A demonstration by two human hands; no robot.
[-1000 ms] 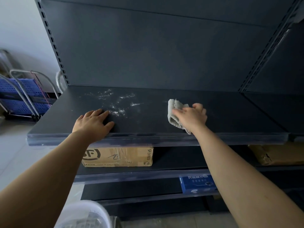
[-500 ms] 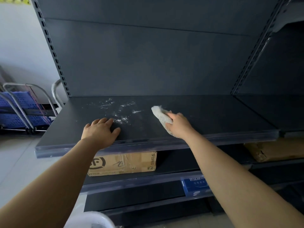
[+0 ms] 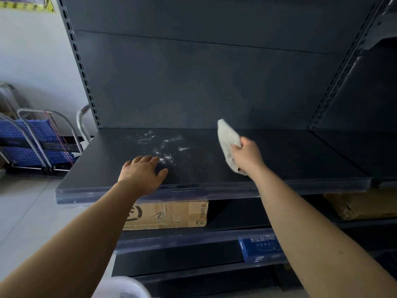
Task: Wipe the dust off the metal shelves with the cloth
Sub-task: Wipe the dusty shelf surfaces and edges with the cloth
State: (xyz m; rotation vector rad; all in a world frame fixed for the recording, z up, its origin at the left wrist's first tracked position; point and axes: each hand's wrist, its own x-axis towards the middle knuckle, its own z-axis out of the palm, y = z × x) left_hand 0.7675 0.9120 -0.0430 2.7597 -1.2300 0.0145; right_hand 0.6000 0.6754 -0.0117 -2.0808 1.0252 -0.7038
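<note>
Two bare hands are at the dark metal shelf (image 3: 214, 173). The left hand (image 3: 141, 175) lies flat on it, fingers (image 3: 148, 159) spread, their tips at the near edge of the white dust patch (image 3: 163, 147). Right of the dust patch, clear of it, the right hand (image 3: 247, 157) grips a pale cloth (image 3: 227, 136) in curled fingers, its free end pointing toward the back panel (image 3: 193, 82).

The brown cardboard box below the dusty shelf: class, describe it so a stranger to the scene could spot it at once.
On the dark grey metal shelving unit, find the dusty shelf where the left hand rests. On the shelf below that hand lies the brown cardboard box. Unlike the plain brown box far right, it carries a black round logo and SF EXPRESS lettering.
</note>
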